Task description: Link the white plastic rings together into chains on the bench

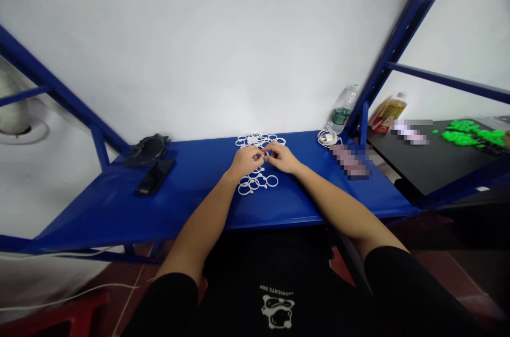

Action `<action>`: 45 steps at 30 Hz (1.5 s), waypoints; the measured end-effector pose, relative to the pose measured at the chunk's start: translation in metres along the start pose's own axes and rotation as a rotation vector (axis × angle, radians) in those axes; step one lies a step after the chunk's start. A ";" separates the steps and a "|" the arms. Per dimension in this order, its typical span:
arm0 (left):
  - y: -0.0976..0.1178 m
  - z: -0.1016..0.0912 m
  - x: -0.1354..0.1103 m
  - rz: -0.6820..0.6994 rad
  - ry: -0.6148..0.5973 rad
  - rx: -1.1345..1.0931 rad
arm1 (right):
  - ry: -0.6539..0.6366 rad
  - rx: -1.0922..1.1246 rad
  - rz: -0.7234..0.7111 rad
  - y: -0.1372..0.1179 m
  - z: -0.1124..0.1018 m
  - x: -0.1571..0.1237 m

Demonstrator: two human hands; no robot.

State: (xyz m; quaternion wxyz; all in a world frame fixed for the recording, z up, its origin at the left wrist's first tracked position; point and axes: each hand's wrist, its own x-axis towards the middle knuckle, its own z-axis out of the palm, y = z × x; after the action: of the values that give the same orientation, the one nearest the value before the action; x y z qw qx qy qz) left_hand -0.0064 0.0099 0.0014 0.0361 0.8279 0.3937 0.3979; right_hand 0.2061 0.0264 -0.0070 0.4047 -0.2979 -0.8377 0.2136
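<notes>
My left hand (244, 161) and my right hand (282, 158) meet over the middle of the blue table (207, 177), fingertips nearly touching. Both are closed in a pinch, and a bit of a white ring shows between them; the fingers hide most of it. Beyond my hands lies a pile of thin white plastic rings (252, 140), overlapping one another. A smaller group of white rings (272, 181) with small tabs lies nearer to me, partly under my left hand.
At the left lie a black phone (155, 176) and a dark plastic-wrapped item (148, 150). To the right are a coiled white cable (328, 138), a water bottle (342, 112) and a blurred-out object (350, 161). Bright green pieces (462, 134) lie on a black side table (414, 161). Blue frame posts (363, 124) flank me.
</notes>
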 end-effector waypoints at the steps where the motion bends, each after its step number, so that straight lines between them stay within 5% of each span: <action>1: 0.000 0.001 0.000 -0.010 -0.008 0.002 | -0.014 0.001 0.014 0.001 0.000 0.000; 11: 0.006 -0.005 0.000 -0.216 -0.162 -0.111 | -0.018 -0.145 0.097 0.014 -0.014 0.001; 18: 0.014 -0.005 -0.001 -0.241 -0.406 -0.156 | -0.046 -0.485 0.433 0.042 -0.053 -0.003; 22: 0.012 -0.005 0.001 -0.222 -0.326 -0.122 | -0.169 -0.498 0.523 0.049 -0.061 -0.005; 26: 0.003 -0.003 0.003 -0.182 -0.252 -0.033 | -0.204 -0.447 0.401 0.047 -0.055 -0.004; 32: -0.002 0.002 -0.002 -0.243 -0.352 -0.115 | -0.160 -0.369 0.229 0.037 -0.041 -0.003; 41: -0.001 0.003 0.000 -0.237 -0.134 -0.096 | -0.026 -0.118 0.040 0.001 -0.009 -0.001; 45: -0.003 0.001 0.000 -0.180 -0.074 -0.051 | 0.046 -0.045 0.004 0.010 -0.011 0.002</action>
State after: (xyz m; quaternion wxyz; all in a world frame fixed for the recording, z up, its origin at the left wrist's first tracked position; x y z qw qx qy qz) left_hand -0.0075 0.0124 -0.0002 0.1073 0.8020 0.4547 0.3721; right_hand 0.2170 0.0359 -0.0058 0.4165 -0.3135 -0.8322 0.1888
